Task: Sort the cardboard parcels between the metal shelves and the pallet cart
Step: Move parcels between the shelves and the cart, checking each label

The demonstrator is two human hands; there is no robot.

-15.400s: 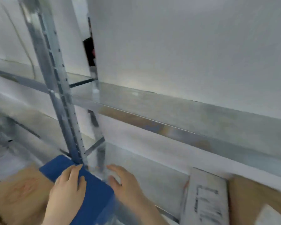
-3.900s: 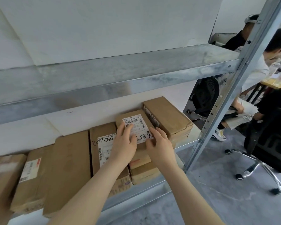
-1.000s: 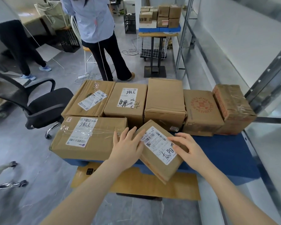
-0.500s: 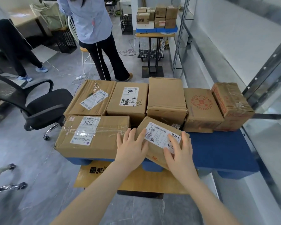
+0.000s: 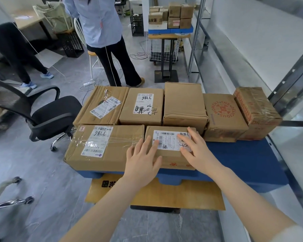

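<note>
A small cardboard parcel (image 5: 170,145) with a white barcode label lies flat on the blue pallet (image 5: 243,159) of the cart, in the front row. My left hand (image 5: 143,158) rests on its left top and front edge, fingers spread. My right hand (image 5: 196,151) lies across the right side of the label. A wide taped parcel (image 5: 105,145) touches it on the left. Behind stand several more parcels, among them one with a red round print (image 5: 224,116). The metal shelves (image 5: 252,55) run along the right.
A black office chair (image 5: 47,116) stands left of the cart. A person in a light shirt (image 5: 101,32) stands behind the parcels, another person at the far left. A second cart with stacked parcels (image 5: 171,14) is at the back. Bare blue pallet lies to the right.
The small parcel came from the shelf, was tilted over the pallet's front edge, and now lies flat beside the wide parcel. Both hands moved onto its top.
</note>
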